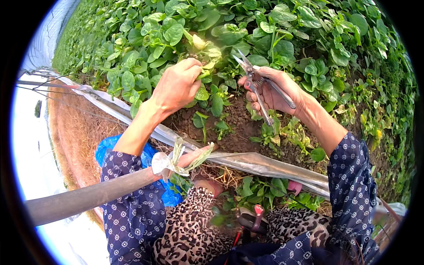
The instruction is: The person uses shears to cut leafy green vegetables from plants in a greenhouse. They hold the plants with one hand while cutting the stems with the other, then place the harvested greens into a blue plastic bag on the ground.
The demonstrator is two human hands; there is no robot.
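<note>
My left hand (177, 87) is closed on a green leafy sprig (204, 73), its pale, blurred leaves reaching past my fingers. A pair of pruning shears (249, 70) lies across my right hand (281, 89), the blades slightly apart and pointing up and to the left. Their tips are a short way to the right of the sprig, not touching it. Both hands are over a bed of broad-leaved green plants (281, 49). Brown soil (238, 114) shows between the stems below them.
A long pole (96, 195), tied with a plastic strip (179, 162), slants under my left forearm. Plastic film (255, 162) edges the bed. A blue plastic bag (107, 145) lies at left, near dry straw (73, 122). A red-tipped object (258, 210) is between my knees.
</note>
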